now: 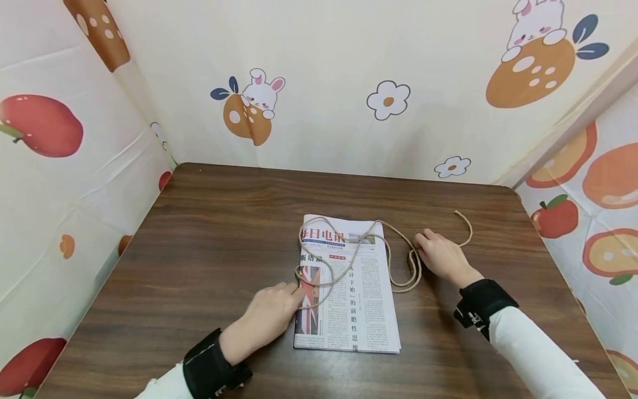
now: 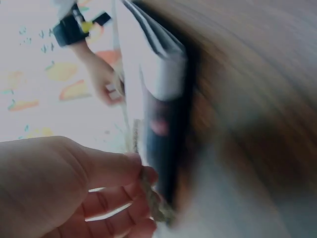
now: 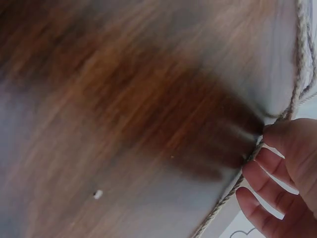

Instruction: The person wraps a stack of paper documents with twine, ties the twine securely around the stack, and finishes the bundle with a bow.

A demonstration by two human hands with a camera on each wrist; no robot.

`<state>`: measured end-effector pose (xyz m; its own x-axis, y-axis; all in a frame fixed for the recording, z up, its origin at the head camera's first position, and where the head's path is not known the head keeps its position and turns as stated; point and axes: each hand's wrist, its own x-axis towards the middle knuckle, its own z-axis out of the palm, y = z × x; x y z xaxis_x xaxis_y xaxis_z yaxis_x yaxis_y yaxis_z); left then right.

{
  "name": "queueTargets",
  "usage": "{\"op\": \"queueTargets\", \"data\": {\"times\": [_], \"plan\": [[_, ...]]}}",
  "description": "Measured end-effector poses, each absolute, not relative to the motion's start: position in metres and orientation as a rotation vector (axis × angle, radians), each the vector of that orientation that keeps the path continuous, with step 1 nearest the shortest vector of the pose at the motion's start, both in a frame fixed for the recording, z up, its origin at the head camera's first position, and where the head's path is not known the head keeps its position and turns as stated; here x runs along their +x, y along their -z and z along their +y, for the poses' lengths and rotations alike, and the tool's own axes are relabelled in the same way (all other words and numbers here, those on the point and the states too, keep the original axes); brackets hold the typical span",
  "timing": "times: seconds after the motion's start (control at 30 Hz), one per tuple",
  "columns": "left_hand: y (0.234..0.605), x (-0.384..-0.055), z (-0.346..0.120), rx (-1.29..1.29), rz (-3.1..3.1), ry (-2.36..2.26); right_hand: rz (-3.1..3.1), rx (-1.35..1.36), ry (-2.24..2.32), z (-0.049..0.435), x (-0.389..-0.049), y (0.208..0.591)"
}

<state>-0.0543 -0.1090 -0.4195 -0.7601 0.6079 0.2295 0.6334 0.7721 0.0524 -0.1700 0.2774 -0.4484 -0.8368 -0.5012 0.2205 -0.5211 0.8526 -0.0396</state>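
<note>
A folded newspaper (image 1: 371, 327) lies on the brown wooden table. Thin beige rope (image 1: 417, 269) runs over its upper half in loose loops, some spilling past its right edge. My left hand (image 1: 269, 313) is at the paper's left edge; in the left wrist view its thumb and fingers pinch the rope (image 2: 154, 201). To the right of the paper, my right hand (image 1: 443, 255) pinches another part of the rope between thumb and fingertips, close over the table. Beyond this hand the rope's free end curves away. In the right wrist view the rope (image 3: 215, 210) passes along the fingers.
The wooden table (image 1: 209, 244) has its far edge against a pale wall cloth (image 1: 319, 133) printed with rabbits and flowers. Fruit-printed cloths hang at the left (image 1: 119, 183) and right (image 1: 573, 266). A small white speck (image 3: 98, 194) lies on the tabletop.
</note>
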Motion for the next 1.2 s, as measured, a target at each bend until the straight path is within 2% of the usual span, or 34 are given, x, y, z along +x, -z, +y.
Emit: {"op": "queueTargets", "data": {"times": [0.67, 1.2], "plan": [[0.432, -0.049, -0.219, -0.568, -2.976, 0.129, -2.896, 0.716, -0.140, 0.312, -0.154, 0.439], [0.426, -0.055, -0.290, -0.340, -3.121, 0.124, -3.013, 0.485, -0.138, 0.353, -0.147, 0.437]]}}
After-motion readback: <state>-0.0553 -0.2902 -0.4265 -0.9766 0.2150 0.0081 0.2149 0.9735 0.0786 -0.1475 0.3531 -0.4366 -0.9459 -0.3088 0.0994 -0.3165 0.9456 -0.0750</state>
